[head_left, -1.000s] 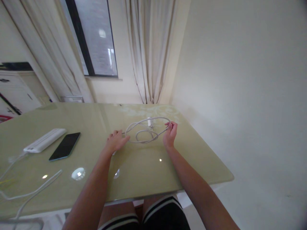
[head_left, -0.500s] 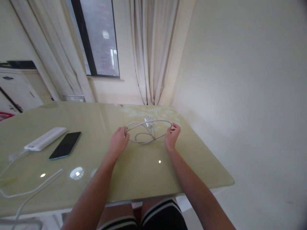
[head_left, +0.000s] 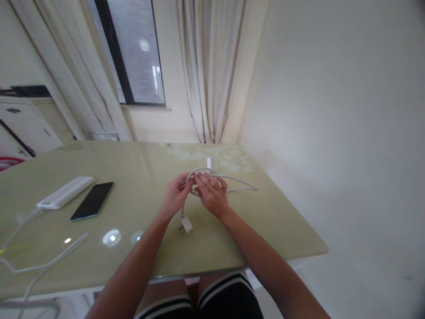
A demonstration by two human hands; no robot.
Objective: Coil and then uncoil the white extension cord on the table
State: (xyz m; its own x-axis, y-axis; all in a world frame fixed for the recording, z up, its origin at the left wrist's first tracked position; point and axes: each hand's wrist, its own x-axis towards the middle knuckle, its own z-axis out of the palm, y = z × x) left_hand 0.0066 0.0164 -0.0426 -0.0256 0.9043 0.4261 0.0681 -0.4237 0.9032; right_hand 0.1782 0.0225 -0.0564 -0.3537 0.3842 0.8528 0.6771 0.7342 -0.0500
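Observation:
A white cable (head_left: pixel 239 182) lies looped on the pale green glass table (head_left: pixel 212 248). My left hand (head_left: pixel 175 199) is closed on the cable near its left bend. My right hand (head_left: pixel 211 195) sits right beside it, fingers curled over the same loops. One white plug (head_left: pixel 186 225) hangs just below my left hand, resting on the table. A second small white plug end (head_left: pixel 210 162) stands at the far side of the loops. One loop trails out to the right of my hands.
A white power strip (head_left: pixel 64 192) and a black phone (head_left: pixel 92 201) lie at the left. White cords (head_left: pixel 43 263) run along the near left edge. A wall stands right of the table; curtains (head_left: pixel 206 71) and a window behind it.
My hands have come together at the middle of the cable, the right moving left from the loop's right end. A plug end now shows below my left hand.

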